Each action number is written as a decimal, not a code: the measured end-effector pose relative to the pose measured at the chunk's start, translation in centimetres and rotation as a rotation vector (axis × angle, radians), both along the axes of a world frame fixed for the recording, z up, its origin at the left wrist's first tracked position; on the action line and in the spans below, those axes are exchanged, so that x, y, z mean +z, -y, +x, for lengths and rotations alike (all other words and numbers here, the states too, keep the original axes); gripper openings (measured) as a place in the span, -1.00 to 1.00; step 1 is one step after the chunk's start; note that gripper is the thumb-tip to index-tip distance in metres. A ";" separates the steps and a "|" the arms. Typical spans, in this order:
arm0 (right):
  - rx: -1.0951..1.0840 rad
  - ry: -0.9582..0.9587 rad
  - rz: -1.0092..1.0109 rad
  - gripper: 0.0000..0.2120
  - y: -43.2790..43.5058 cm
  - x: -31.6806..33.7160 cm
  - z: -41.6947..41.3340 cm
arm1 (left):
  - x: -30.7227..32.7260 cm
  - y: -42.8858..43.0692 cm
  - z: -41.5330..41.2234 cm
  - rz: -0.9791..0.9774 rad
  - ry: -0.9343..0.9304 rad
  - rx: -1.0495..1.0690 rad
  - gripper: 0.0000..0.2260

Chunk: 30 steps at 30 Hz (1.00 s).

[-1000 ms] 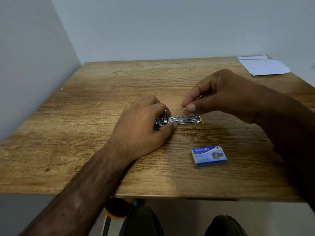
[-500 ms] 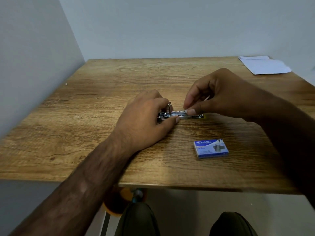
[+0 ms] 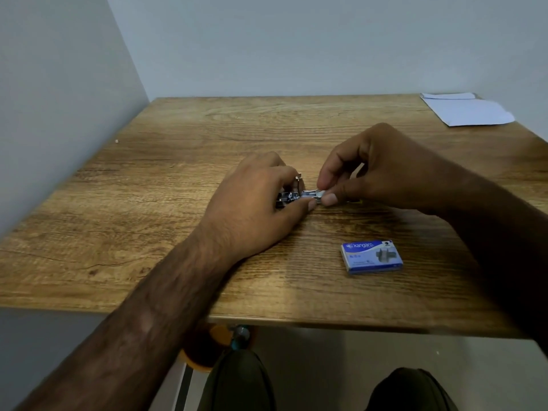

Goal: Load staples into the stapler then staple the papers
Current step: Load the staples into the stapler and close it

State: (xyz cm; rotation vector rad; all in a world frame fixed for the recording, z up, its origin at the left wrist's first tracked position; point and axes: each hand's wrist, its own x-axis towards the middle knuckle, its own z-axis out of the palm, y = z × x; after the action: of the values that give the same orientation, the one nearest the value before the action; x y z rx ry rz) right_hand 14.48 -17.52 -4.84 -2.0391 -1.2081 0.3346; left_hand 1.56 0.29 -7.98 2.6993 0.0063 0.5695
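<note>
A small metal stapler (image 3: 299,195) lies opened on the wooden table (image 3: 178,185), its silver channel pointing right. My left hand (image 3: 255,209) grips its left end and covers most of its body. My right hand (image 3: 367,170) pinches a short strip of staples (image 3: 321,194) between thumb and forefinger, pressed down onto the channel. A bit of yellow on the stapler's right tip shows under my right hand. White papers (image 3: 468,111) lie at the far right corner of the table.
A blue box of staples (image 3: 372,256) lies closed near the table's front edge, right of centre. Walls stand close on the left and behind. My knees and an orange object (image 3: 207,348) show below the front edge.
My right hand has come down from above the stapler and now holds the staple strip on the channel. My left hand has kept its grip.
</note>
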 end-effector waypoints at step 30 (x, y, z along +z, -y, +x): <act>0.168 0.175 -0.215 -0.59 2.6 1.8 0.8 | -0.1 0.0 0.2 -0.033 -0.009 0.003 -0.77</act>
State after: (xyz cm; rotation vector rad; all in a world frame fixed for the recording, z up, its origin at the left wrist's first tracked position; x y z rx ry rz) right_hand 15.28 -20.14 -3.04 -2.1906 -1.5127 0.3867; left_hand 1.72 0.28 -8.05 2.6700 0.0221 0.5533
